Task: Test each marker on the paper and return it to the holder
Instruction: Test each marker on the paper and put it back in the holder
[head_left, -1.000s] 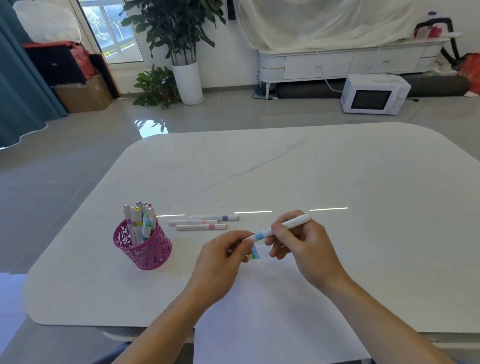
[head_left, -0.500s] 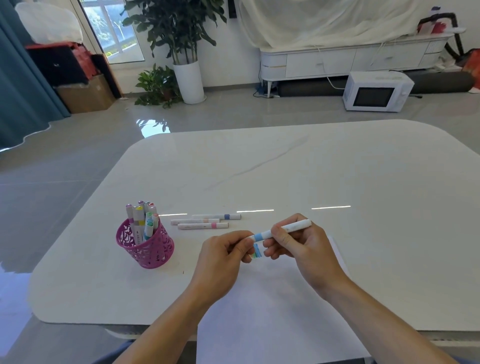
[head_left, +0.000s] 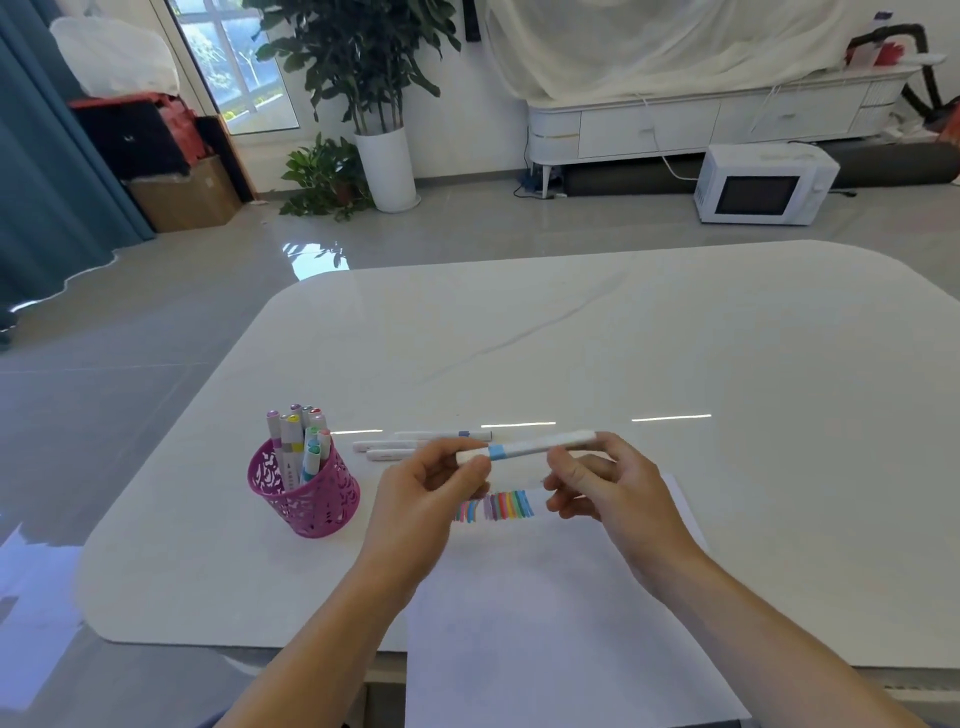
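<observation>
Fingers (head_left: 467, 474) curled on marker (head_left: 535, 446): cap end (head_left: 470, 457) pinched by left hand (head_left: 421, 499), barrel by right hand (head_left: 613, 493) | marker held level above paper's (head_left: 545, 597) far edge | likely recapping: cap to be pushed on straight until seated, before holder (head_left: 306, 499) near table's (head_left: 623, 338) left edge

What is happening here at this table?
A person holds a blue-banded marker level above the paper. The left hand pinches one end and the right hand pinches the other. A row of coloured test strokes lies on the paper beneath it. Other markers stand in the pink holder, and three loose markers lie on the table behind the hands.
</observation>
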